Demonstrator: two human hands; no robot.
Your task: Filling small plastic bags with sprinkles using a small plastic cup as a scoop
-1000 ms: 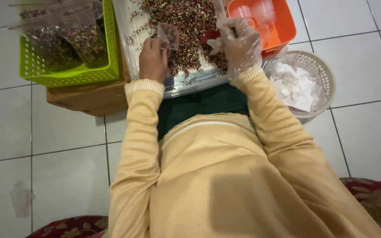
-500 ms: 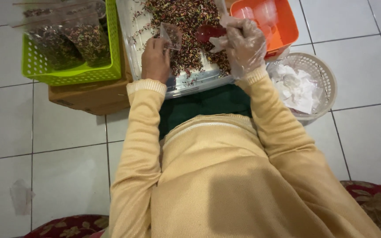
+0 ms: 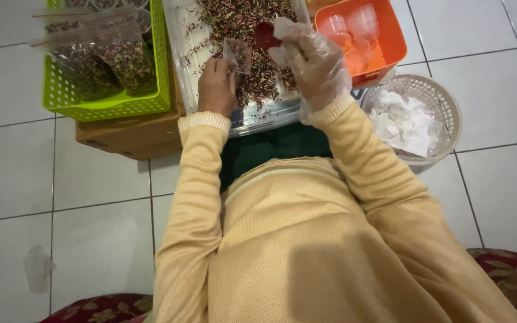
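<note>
Scooping multicoloured sprinkles from a clear tub into a small clear pouch.

Nearest is the yellow sweater, both sleeves stretched forward over the white tiled floor [image 3: 19, 179]. The left hand [image 3: 215, 87] is closed on a small clear pouch [image 3: 237, 55], holding it upright just above the sprinkles [image 3: 234, 18] in the clear tub [image 3: 258, 116]. The right hand [image 3: 309, 60], in a thin plastic glove, grips a small red scoop [image 3: 266, 34]; compared with a second ago it has lifted and swung left, so the scoop now sits just beside the pouch mouth, which suggests a pour is close. To the left, filled bags [image 3: 100, 63] stand in a green basket [image 3: 106, 104] on a cardboard box [image 3: 130, 134]. To the right are a white basket [image 3: 435, 96] of crumpled plastic and, farther off, an orange tray [image 3: 390, 36] with clear cups.
</note>
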